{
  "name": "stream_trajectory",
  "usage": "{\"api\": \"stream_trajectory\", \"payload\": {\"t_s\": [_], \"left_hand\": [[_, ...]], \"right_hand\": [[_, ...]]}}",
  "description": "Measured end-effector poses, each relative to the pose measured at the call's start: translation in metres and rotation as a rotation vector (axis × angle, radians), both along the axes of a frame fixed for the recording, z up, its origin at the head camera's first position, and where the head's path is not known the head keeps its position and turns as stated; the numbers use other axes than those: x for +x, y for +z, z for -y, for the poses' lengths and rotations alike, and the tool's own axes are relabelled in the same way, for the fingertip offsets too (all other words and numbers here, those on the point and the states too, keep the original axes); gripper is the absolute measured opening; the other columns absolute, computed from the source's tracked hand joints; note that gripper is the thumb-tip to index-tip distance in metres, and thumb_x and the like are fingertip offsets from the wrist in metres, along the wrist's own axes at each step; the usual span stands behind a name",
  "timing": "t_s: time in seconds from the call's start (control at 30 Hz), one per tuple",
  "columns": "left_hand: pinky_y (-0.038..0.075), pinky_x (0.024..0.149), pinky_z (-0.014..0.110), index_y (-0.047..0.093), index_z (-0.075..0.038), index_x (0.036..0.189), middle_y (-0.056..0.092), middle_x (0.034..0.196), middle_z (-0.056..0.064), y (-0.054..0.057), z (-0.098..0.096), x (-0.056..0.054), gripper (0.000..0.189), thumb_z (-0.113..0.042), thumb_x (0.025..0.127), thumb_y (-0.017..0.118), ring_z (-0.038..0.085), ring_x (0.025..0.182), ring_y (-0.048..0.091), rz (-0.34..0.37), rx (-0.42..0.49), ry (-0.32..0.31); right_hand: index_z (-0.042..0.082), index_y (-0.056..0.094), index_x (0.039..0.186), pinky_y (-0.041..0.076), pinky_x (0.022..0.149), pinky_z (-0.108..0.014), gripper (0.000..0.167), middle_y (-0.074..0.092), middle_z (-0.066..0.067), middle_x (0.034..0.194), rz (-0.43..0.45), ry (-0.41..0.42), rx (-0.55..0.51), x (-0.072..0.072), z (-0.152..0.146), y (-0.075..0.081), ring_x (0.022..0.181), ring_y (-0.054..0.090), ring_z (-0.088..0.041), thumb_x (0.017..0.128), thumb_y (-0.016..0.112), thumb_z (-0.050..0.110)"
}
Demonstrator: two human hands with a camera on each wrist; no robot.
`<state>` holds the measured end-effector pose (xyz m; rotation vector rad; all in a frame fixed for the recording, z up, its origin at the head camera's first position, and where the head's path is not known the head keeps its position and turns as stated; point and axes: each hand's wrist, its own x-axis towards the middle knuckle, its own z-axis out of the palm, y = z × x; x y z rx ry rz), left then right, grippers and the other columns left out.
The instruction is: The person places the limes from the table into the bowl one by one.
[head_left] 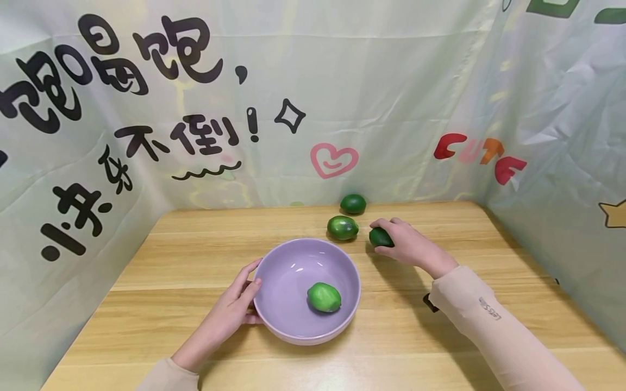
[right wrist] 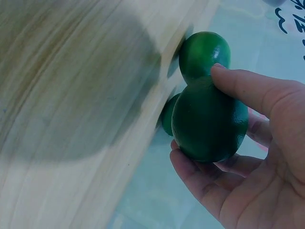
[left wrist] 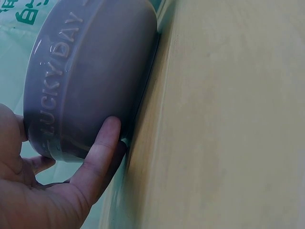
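Pinching a dark green lime (head_left: 381,238), your right hand (head_left: 412,245) has two limes (head_left: 343,228) beyond its fingertips; your left hand (head_left: 236,302) grips the lavender bowl (head_left: 283,277), a bright lime (head_left: 324,297) inside, right of its fingers.

Here's the wood-grain counter (head_left: 181,288), pale cloth (head_left: 391,81) hanging along its left, far and right sides! Big black writing (head_left: 145,141) on the left, a smiling pink heart (head_left: 335,164) far side, colourful letters (head_left: 490,151) to its right, a yellow star (head_left: 615,214) farther right!
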<state>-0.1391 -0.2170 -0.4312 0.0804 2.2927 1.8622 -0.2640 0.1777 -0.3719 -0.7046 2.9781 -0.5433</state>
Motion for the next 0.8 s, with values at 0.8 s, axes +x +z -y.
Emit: {"api": "stream_trajectory", "payload": {"t_s": [0.8], "left_hand": [[0.071, 0.082, 0.046, 0.032, -0.030, 0.168, 0.051, 0.141, 0.031, -0.001, 0.002, -0.001, 0.052, -0.036, 0.117, 0.045, 0.031, 0.102, 0.073, -0.001, -0.003, -0.028]], "right_hand": [[0.009, 0.059, 0.148, 0.064, 0.094, -0.057, 0.055, 0.063, -0.028, 0.132, -0.066, 0.046, -0.041, 0.021, 0.011, 0.019, 0.110, 0.069, -0.037, 0.099, 0.081, 0.020]]}}
